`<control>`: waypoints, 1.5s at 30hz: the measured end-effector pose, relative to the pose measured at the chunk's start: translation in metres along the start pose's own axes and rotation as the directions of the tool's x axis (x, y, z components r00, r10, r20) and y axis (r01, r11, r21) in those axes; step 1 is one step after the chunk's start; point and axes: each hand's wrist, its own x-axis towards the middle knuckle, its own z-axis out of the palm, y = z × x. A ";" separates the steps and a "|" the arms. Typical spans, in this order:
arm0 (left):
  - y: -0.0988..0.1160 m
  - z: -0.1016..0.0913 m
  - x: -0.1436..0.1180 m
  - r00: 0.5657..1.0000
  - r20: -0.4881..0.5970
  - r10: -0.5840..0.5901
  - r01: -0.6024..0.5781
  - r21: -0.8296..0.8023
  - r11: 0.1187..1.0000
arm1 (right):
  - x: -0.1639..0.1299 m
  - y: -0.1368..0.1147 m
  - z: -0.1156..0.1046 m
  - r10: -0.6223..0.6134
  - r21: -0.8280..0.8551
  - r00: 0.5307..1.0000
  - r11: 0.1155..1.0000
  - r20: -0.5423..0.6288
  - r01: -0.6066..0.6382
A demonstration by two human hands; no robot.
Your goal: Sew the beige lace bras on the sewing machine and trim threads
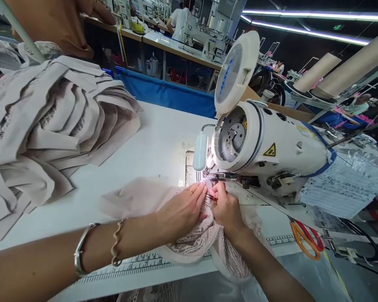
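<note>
Under the sewing machine's [277, 138] needle area lies a pale pink lace garment piece [192, 247], bunched toward the table's front edge. My left hand [182, 209] rests flat on the lace, its fingers stretched out and their tips close to the presser foot. Right beside it, my right hand [228, 212] is closed in a pinch at the fabric, with a thin dark-red tool [211, 197] at its fingertips; its kind is too small to make out. Sheer pink fabric [135, 195] spreads out to the left. The needle itself is hidden in the bright work light.
A large heap of pinkish-grey cut pieces [59, 113] covers the table's left side. Orange- and red-handled scissors [305, 241] hang at the right. A printed ruler strip [138, 266] runs along the front edge. Thread cones [318, 73] and a written sheet [346, 180] are at the right.
</note>
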 end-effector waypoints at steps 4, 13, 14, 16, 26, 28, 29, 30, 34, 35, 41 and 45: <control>-0.004 -0.008 0.003 0.999 0.049 0.004 -0.002 -0.055 0.998 | 0.000 -0.003 0.000 -0.161 -0.102 0.980 0.983 -0.113 0.150; -0.011 -0.019 0.007 0.990 0.139 -0.024 0.040 -0.112 0.993 | -0.001 0.000 -0.001 -0.287 -0.118 0.953 0.954 -0.097 0.275; -0.011 -0.017 0.007 0.991 0.133 -0.029 0.044 -0.113 0.993 | -0.001 0.001 -0.001 -0.284 -0.111 0.954 0.955 -0.092 0.274; -0.011 -0.015 0.005 0.992 0.121 -0.035 0.049 -0.117 0.992 | -0.001 0.002 0.000 -0.269 -0.104 0.960 0.960 -0.081 0.260; -0.011 -0.012 0.003 0.990 0.126 -0.070 0.079 -0.068 0.995 | 0.002 0.002 0.000 -0.216 -0.128 0.976 0.969 -0.030 0.211; -0.011 -0.012 0.002 0.988 0.139 -0.070 0.081 -0.074 0.994 | 0.002 0.002 0.000 -0.216 -0.129 0.976 0.969 -0.027 0.211; -0.012 -0.012 0.002 0.987 0.145 -0.071 0.083 -0.076 0.994 | 0.002 0.002 0.000 -0.211 -0.127 0.977 0.970 -0.022 0.207; -0.013 -0.012 0.002 0.986 0.149 -0.073 0.085 -0.077 0.993 | 0.002 0.003 0.001 -0.205 -0.123 0.979 0.972 -0.015 0.202; -0.015 -0.011 0.004 0.988 0.136 -0.073 0.083 -0.074 0.994 | 0.003 0.002 0.000 -0.169 -0.076 0.985 0.982 0.021 0.170; -0.016 -0.011 0.004 0.990 0.123 -0.073 0.082 -0.066 0.994 | 0.004 0.002 -0.001 -0.146 -0.055 0.989 0.987 0.038 0.148; -0.011 -0.015 0.004 0.988 0.092 0.122 -0.117 -0.055 0.992 | 0.007 0.003 -0.018 0.010 0.062 0.990 0.998 0.143 -0.019; -0.013 -0.014 0.000 0.984 0.116 0.137 -0.123 -0.123 0.985 | 0.005 0.007 -0.023 -0.104 0.170 0.985 0.982 0.139 0.079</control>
